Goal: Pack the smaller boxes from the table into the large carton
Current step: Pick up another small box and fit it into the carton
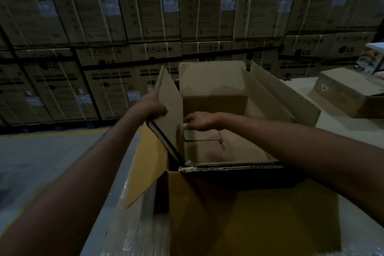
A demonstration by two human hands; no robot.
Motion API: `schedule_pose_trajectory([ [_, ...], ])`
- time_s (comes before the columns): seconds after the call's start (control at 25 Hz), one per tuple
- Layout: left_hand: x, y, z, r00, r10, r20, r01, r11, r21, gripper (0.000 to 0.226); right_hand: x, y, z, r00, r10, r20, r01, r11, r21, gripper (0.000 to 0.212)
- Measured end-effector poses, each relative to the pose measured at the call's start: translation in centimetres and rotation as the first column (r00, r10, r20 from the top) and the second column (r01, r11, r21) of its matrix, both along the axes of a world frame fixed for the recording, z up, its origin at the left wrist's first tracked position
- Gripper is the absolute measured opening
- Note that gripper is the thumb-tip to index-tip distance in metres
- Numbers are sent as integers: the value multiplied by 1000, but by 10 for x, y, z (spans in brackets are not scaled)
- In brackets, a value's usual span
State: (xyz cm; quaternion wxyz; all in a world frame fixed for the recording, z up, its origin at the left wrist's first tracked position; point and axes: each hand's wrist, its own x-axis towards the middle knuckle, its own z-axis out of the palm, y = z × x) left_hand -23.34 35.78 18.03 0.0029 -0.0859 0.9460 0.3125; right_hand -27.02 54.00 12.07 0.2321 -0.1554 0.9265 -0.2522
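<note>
Head view: smaller boxes [214, 107] inside open large carton [228, 214].

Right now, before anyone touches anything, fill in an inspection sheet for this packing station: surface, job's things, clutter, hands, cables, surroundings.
Surface: pale table, shiny film over its near left corner.
Job's things: large carton open with flaps up; small boxes inside it; another box on the table to the right.
Clutter: coloured package at the far right edge, too blurred to identify.
Hands: left hand grips an upright cardboard panel at the carton's left side; right hand reaches inside over the small boxes.
Cables: nothing seen.
Surroundings: stacked washing machine cartons behind; grey floor with a yellow line.
</note>
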Motion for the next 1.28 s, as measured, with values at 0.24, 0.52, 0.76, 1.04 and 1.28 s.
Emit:
schedule_pose_trajectory([
  [0.24,2,33,-1,932,-363,21,234,553,-800,75,4,99,0,891,42,-453,361,542,759,45],
  [0.52,-22,48,-12,992,-119,31,89,527,-845,63,-4,217,16,548,-226,-805,828,288,482,95],
  [0.76,-37,30,-23,982,63,-178,-171,699,-694,39,-8,230,31,433,-451,-781,859,470,204,67],
  [1.04,-45,11,-11,974,-46,-222,-112,751,-651,56,2,260,41,383,-708,-594,891,453,35,33],
  [1.28,-52,3,-9,972,-80,-222,-69,802,-593,67,-2,260,45,434,-665,-608,867,493,79,30],
])
